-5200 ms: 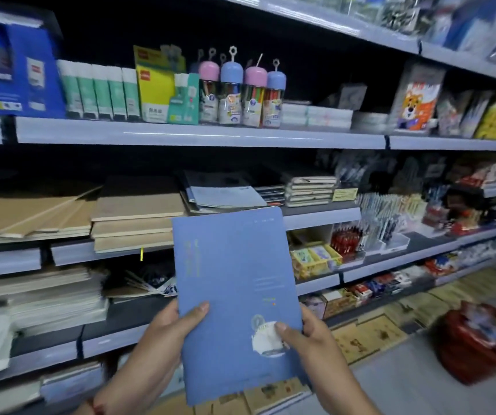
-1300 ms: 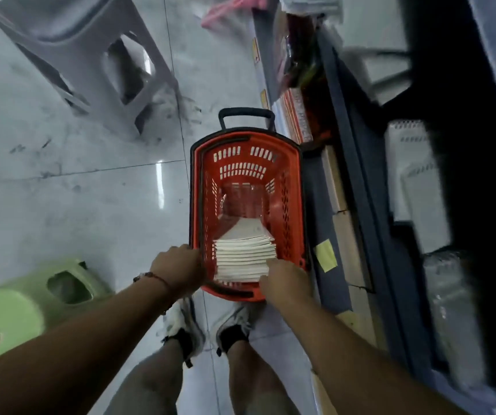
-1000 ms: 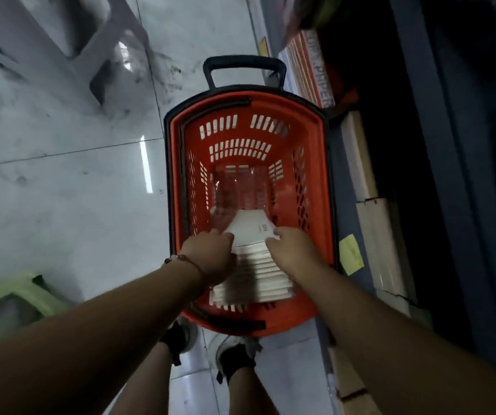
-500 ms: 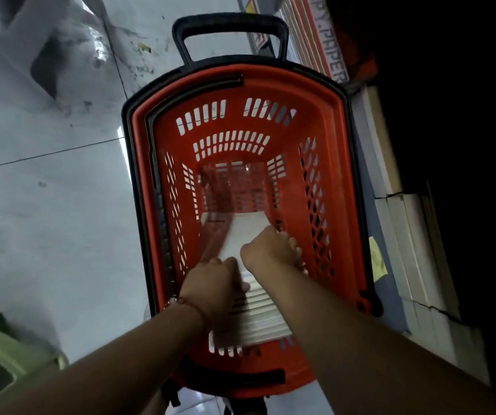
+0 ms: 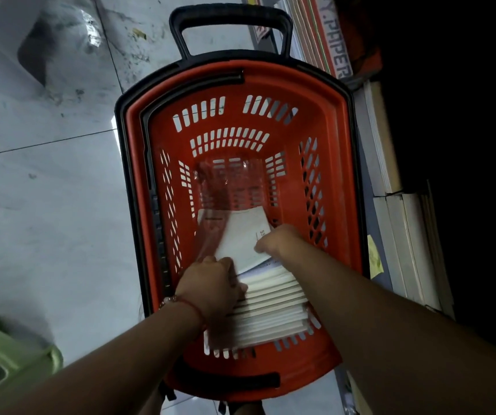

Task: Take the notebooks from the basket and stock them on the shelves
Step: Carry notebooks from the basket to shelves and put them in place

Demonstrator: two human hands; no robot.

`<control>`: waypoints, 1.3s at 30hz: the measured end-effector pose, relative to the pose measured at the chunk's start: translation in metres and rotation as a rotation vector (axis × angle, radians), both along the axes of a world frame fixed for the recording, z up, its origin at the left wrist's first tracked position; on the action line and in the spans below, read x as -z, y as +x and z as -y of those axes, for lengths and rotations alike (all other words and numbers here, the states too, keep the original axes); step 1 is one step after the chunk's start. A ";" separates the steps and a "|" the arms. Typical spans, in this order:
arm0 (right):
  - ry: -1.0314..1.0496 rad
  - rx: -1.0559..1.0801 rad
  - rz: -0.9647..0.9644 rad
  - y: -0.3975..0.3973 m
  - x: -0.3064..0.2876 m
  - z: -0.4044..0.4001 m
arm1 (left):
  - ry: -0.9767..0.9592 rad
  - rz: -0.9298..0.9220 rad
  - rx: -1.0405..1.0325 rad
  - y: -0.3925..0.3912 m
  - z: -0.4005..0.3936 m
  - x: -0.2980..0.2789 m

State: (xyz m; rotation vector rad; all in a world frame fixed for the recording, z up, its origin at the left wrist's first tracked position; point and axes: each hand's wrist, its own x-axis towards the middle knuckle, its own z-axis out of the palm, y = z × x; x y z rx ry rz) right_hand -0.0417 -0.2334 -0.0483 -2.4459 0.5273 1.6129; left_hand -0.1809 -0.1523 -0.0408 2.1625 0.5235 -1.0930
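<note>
An orange basket (image 5: 139,163) with a black rim and handle stands on the floor below me. Inside it a stack of notebooks (image 5: 273,313) leans with white page edges showing. My left hand (image 5: 210,286) reaches into the basket and grips the left side of the stack's top notebooks. My right hand (image 5: 276,241) pinches the right edge of the top notebook (image 5: 240,238), whose pale cover is tilted up off the stack. A clear plastic wrapper (image 5: 231,181) lies at the basket's far end.
Grey tiled floor (image 5: 46,190) spreads to the left. A light green stool (image 5: 7,354) sits at the lower left. Low shelving on the right holds stacked paper packs (image 5: 402,235) and a box labelled PAPER (image 5: 333,34), close beside the basket.
Since the shelf view I have turned down to the basket. Both hands went from the rim into the basket, and the top notebook now lifts from the stack.
</note>
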 end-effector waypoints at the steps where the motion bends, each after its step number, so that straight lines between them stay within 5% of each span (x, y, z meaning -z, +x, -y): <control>1: 0.044 0.063 0.014 -0.001 -0.001 0.001 | 0.000 -0.014 -0.003 0.001 0.001 0.000; 6: 0.256 0.150 0.104 -0.005 -0.017 -0.003 | -0.013 0.042 -0.161 0.004 0.007 -0.009; 12: 0.424 0.196 0.214 0.006 -0.087 0.003 | 0.068 0.249 -0.090 0.013 -0.003 -0.049; 20: 0.521 0.186 0.300 0.029 -0.226 0.035 | -0.454 0.299 -0.325 0.029 -0.011 -0.174; 24: 0.611 0.302 0.325 0.035 -0.301 0.053 | -0.587 0.165 -0.432 0.040 -0.021 -0.226; 27: 0.656 0.343 0.369 0.031 -0.363 0.066 | -0.633 0.034 -0.815 0.052 -0.022 -0.255; 33: 0.775 0.404 0.378 -0.006 -0.487 0.087 | -0.760 0.190 -1.328 0.053 -0.023 -0.349; 39: 0.778 0.492 0.536 -0.075 -0.556 0.094 | -0.875 0.137 -1.338 0.065 0.007 -0.427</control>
